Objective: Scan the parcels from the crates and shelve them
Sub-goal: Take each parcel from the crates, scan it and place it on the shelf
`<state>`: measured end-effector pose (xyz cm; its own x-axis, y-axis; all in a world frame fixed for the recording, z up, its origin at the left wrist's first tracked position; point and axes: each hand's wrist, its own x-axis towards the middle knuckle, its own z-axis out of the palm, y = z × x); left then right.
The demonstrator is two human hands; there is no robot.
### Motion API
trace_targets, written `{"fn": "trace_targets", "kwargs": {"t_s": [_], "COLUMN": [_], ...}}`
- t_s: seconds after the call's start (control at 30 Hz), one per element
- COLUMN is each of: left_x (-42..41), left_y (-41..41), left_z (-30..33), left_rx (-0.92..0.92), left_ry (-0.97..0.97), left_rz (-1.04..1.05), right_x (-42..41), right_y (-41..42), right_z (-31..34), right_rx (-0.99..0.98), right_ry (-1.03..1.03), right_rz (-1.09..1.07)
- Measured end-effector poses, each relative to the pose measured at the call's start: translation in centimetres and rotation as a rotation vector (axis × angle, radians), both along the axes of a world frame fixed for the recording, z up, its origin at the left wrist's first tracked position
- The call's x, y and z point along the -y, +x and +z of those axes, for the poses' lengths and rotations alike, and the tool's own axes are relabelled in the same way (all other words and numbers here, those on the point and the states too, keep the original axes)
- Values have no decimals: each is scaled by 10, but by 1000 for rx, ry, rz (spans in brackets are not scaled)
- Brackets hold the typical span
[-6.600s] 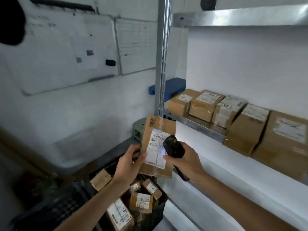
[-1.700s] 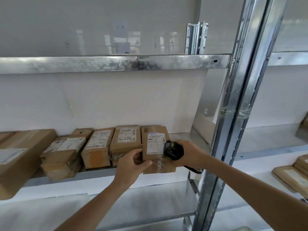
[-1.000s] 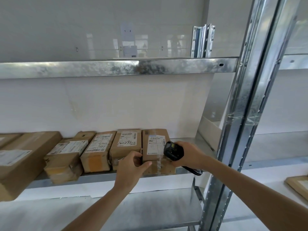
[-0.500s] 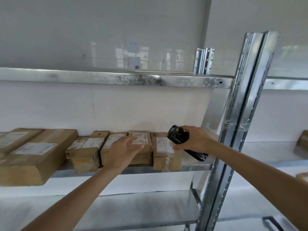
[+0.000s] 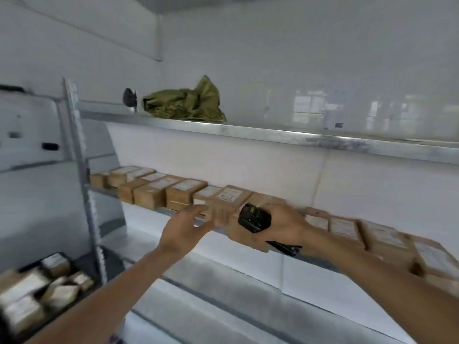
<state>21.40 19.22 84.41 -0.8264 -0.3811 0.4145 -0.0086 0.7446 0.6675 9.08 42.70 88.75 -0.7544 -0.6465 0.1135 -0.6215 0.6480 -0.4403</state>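
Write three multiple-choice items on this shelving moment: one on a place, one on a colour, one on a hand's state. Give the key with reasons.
1. Where does the crumpled bag lie?
A. On the upper shelf
B. In the crate
C. On the floor

2. What colour is that bag?
A. Blue
B. Olive green
C. Red

3. What is the left hand doing?
A. Gripping a parcel
B. Holding the scanner
C. Open, holding nothing

Key: 1 A, it sits on the upper shelf above the row of parcels. 2 B, its folds are olive green. 3 C, its fingers are spread and bare; the right hand grips the scanner.
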Motion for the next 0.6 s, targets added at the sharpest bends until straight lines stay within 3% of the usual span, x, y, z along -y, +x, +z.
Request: {"fn": "trace_targets", "kwargs": {"t_s": [0.33, 0.6], "left_x": [247, 396], "left_y": [196, 249], "left_z": [-26, -68], "left_rx": [142, 212], "left_ry": [-29, 19], "left_rz": [500, 759], "right_x": [330, 533], "right_y": [103, 127], "right_z": [-44, -96], "right_rx": [17, 77], "right_ry": [22, 81], "right_rz": [455, 679]}}
